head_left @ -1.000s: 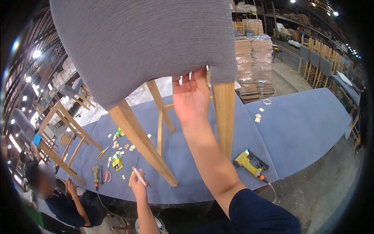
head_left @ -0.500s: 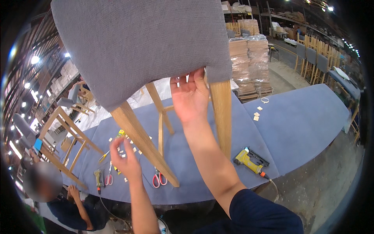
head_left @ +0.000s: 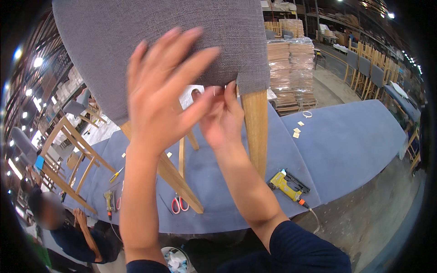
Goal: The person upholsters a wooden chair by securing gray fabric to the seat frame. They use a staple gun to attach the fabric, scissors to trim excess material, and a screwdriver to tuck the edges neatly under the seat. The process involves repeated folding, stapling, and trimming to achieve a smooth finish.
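Observation:
A chair with grey woven upholstery (head_left: 100, 50) and pale wooden legs (head_left: 256, 132) stands tilted before me on the blue-grey covered table (head_left: 350, 132). My right hand (head_left: 223, 123) reaches up beside the right leg, palm toward me. Its thumb and fingertips are bent onto the cover's lower edge, close to the corner above that leg. My left hand (head_left: 159, 100) is raised in front of the grey fabric with its fingers spread, somewhat blurred. Its thumb overlaps the right hand's fingertips in the picture; whether the two touch I cannot tell.
A yellow staple gun (head_left: 287, 185) with a hose lies right of the chair. Red-handled scissors (head_left: 179, 204), a second nail or staple gun (head_left: 109, 202) and small pale tags (head_left: 296, 133) are on the table. A co-worker (head_left: 82, 236) is at the left by another chair frame (head_left: 68, 136). A bin (head_left: 175, 259) stands below.
My left hand has risen from low beside the left leg to the front of the fabric, its fingers spreading. My right hand stays at the cover's lower edge. The view has shifted slightly.

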`<state>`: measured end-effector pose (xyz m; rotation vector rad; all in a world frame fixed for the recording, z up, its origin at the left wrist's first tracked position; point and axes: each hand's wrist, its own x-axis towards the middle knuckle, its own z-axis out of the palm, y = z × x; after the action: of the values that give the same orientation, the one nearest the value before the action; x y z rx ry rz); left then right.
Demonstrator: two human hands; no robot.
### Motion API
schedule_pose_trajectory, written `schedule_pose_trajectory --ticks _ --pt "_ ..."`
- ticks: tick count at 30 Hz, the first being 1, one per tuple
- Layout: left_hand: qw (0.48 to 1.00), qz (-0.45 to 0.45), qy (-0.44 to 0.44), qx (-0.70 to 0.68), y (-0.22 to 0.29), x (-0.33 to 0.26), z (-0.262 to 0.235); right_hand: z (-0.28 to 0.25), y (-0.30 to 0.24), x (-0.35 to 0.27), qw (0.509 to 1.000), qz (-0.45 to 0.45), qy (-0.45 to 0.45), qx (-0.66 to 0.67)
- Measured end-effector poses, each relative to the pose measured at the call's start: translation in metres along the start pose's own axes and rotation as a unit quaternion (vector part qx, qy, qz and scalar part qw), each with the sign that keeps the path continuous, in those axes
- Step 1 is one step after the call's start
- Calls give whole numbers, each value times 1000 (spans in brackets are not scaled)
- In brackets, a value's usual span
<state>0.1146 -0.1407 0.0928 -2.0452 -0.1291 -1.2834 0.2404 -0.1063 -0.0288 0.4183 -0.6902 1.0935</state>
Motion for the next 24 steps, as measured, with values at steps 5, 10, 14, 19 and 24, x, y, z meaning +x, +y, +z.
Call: schedule_pose_trajectory --ticks 5,10,14,19,24 --pt "772 -543 322 -77 -39 -234 6 24 7 -14 998 -60 9 -6" --pt "727 -652 -215 20 67 -498 17 25 15 -17 998 -52 30 5" --pt "732 -577 -343 120 152 -516 17 17 6 -19 997 -61 39 -3" --pt "570 -644 -508 59 118 -513 2 23 10 -19 997 -61 41 -10" --pt "325 -887 -174 -278 56 -474 -28 21 4 -19 996 -69 48 -35"
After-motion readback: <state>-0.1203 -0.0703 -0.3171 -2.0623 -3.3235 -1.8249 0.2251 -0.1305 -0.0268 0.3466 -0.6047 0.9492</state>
